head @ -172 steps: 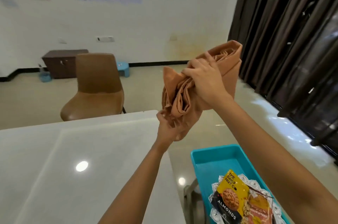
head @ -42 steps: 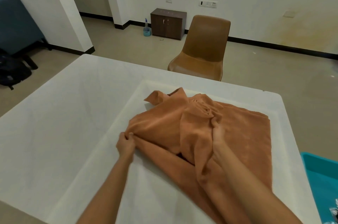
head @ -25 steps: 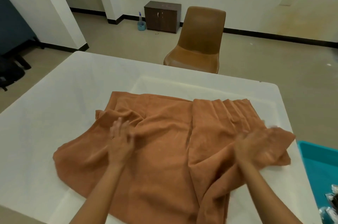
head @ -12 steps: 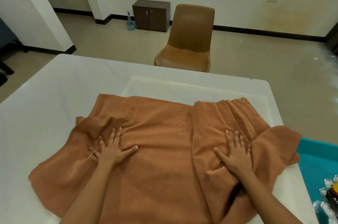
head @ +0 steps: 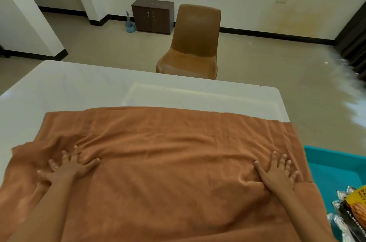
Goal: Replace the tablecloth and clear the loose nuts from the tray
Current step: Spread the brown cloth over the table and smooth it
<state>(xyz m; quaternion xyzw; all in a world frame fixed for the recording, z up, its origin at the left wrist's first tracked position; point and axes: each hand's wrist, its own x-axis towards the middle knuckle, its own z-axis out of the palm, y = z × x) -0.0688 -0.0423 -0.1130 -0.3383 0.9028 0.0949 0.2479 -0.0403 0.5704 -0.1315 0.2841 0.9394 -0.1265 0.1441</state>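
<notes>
Fingers (head: 274, 157) spread wide, flat on cloth (head: 168, 152): left hand (head: 67, 169) & right hand (head: 277, 175) slid apart vs half a sec ago, big fold gone. Cloth now covers near table (head: 99, 87); spreading prob. nearly done, tray (head: 332, 162) at right uncleared.

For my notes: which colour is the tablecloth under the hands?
Plain orange-brown tablecloth, no pattern; the head view shows it.

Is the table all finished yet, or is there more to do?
Partly. Done: the orange cloth lies unfolded on the white table. In hand: the left hand and right hand press flat on it, smoothing. Left: wrinkles by the left hand, the bare far strip of table, and the blue tray with its nut packets.
</notes>
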